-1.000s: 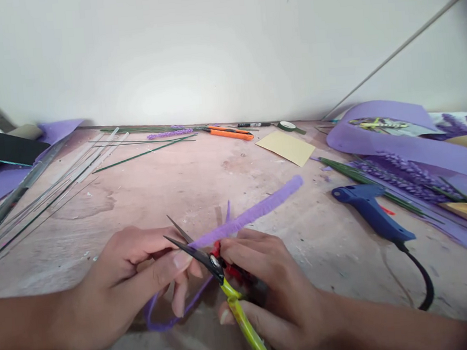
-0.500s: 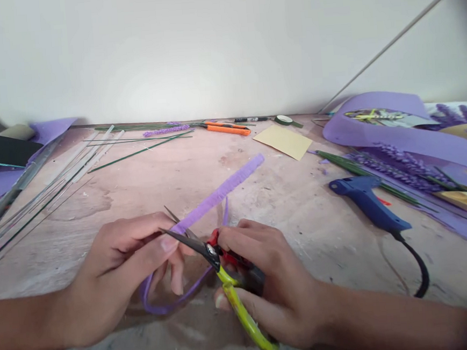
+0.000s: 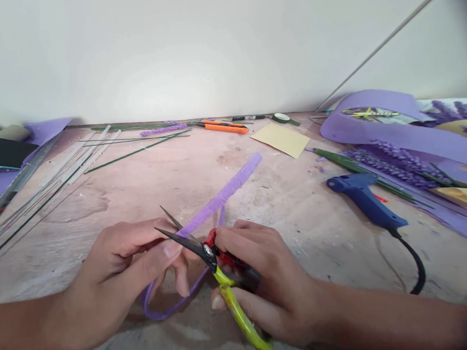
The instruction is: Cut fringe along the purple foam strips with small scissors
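Note:
A long, narrow purple foam strip (image 3: 222,194) with a finely notched edge is pinched between the thumb and fingers of my left hand (image 3: 131,264). One end slants up and away over the table, while the rest loops down below my fingers. My right hand (image 3: 269,274) grips scissors (image 3: 240,320) with a yellow-green handle, a red part and dark pointed blades. The blades stand apart, crossing the strip right beside my left thumb. Whether they touch the strip I cannot tell.
A blue glue gun (image 3: 369,202) with a black cord lies right. Behind it are purple foam sheets (image 3: 400,129) and lavender-like stems (image 3: 402,164). Farther back lie a yellow card (image 3: 280,140), green tape (image 3: 281,118) and an orange cutter (image 3: 225,127). Wires and clear sticks (image 3: 94,153) lie left.
The scissors have shifted slightly left and their blades are spread wider. My left hand keeps its pinch on the strip. The whole view has shifted a little.

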### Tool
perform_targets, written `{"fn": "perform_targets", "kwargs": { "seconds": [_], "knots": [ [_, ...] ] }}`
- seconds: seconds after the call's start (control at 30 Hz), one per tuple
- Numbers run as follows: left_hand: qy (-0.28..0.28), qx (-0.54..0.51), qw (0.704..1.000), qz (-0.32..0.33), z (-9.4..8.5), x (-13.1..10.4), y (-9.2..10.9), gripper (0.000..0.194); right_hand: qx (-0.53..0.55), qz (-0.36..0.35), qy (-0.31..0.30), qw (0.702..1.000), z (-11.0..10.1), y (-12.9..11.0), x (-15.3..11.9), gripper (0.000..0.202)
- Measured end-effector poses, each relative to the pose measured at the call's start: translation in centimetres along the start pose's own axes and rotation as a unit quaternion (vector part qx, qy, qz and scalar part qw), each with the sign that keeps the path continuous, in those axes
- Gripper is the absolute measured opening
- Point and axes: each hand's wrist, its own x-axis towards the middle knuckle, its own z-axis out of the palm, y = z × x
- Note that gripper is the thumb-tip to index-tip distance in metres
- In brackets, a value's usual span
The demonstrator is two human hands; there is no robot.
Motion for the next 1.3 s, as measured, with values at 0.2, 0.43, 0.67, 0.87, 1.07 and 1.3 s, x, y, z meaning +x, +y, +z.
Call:
{"fn": "perform_targets", "kwargs": {
  "seconds": [0.2,0.43,0.67,0.87,1.07,1.3],
  "knots": [
    [0.005,0.012,1.000,-0.017,-0.1,0.0,0.0,0.035,-0.003,-0.009,-0.007,1.000,-0.1,0.1,-0.1,0.038],
    [-0.006,0.033,0.999,0.004,-0.1,-0.1,0.6,0.033,0.013,-0.018,0.000,1.000,0.2,0.1,-0.2,0.031],
    [-0.003,0.039,0.999,0.001,0.0,-0.1,0.4,0.034,0.027,-0.014,-0.011,0.999,0.0,-0.1,0.0,0.039],
    [0.031,0.034,0.999,-0.014,0.0,0.0,0.5,0.028,0.027,0.010,-0.019,0.999,-0.1,-0.1,-0.3,0.036],
    [0.027,0.028,0.999,-0.029,0.0,0.0,1.0,0.035,0.018,0.016,-0.005,1.000,0.0,-0.1,-0.1,0.038],
    [0.022,0.006,1.000,0.002,-0.2,-0.6,0.4,0.039,-0.007,-0.015,0.001,1.000,0.2,-0.2,-0.1,0.029]
  ]
}}
